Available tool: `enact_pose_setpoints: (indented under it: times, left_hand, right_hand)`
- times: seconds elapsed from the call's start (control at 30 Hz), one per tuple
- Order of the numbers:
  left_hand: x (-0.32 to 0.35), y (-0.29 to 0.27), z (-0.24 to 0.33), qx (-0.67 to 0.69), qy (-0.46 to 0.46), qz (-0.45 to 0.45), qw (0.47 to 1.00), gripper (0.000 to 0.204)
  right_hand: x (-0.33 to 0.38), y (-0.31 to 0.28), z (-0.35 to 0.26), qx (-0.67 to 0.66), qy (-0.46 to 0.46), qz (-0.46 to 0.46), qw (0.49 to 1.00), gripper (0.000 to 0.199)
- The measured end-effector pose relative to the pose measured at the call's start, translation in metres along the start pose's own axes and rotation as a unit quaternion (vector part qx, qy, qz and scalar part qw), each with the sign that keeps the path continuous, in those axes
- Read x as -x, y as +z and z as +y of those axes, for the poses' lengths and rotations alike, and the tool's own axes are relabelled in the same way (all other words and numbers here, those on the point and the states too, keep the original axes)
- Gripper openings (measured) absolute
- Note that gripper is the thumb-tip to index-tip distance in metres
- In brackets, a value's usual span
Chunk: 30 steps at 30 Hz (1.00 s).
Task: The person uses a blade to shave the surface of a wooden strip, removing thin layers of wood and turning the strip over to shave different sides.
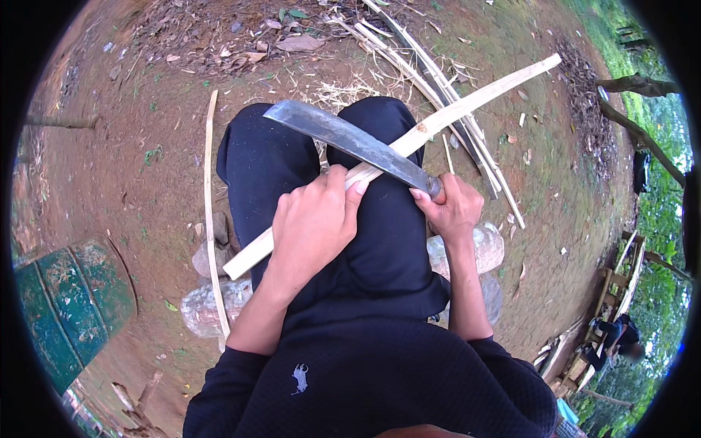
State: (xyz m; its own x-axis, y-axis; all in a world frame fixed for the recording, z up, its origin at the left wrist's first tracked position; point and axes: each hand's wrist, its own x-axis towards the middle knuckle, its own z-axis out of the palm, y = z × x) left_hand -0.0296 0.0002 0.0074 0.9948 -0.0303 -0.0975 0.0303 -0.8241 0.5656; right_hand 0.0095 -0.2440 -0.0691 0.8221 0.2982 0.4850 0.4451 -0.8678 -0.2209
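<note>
My left hand (314, 223) grips a long pale bamboo strip (475, 101) that runs from lower left to upper right across my dark-trousered knees. My right hand (454, 206) is closed on the handle of a large dark machete (343, 137). Its blade lies across the strip, pointing up and to the left, and touches the strip near my left thumb.
Several split bamboo slats (416, 62) lie on the bare earth ahead, and a thin strip (210, 197) lies to the left of my leg. Stones (485, 248) sit under me. A green drum (62, 306) stands at left. Another person (617, 339) sits far right by wooden frames.
</note>
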Motion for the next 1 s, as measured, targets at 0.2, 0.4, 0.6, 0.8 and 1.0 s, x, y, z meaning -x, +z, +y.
enact_pose_setpoints:
  times: [0.2, 0.4, 0.6, 0.8, 1.0]
  left_hand:
    - [-0.005, 0.005, 0.005, -0.007, 0.012, -0.004, 1.000, 0.029]
    - [-0.006, 0.009, 0.009, -0.027, 0.029, 0.005, 0.999, 0.031]
    - [-0.007, 0.007, 0.010, -0.028, 0.014, 0.006, 1.000, 0.031]
    - [-0.006, 0.003, 0.010, -0.040, 0.010, 0.008, 0.999, 0.031]
    - [-0.005, -0.001, 0.011, -0.063, -0.001, -0.002, 0.998, 0.029]
  right_hand:
    - [-0.003, 0.000, 0.018, 0.052, -0.026, 0.027, 0.998, 0.064]
    - [0.002, 0.006, 0.051, 0.078, 0.028, 0.047, 0.995, 0.063]
    - [0.001, 0.001, 0.035, 0.026, 0.066, 0.028, 0.997, 0.061]
    - [0.005, 0.001, 0.043, 0.074, -0.019, -0.006, 0.997, 0.061]
    - [-0.005, -0.003, 0.095, 0.127, 0.287, 0.029, 0.949, 0.063]
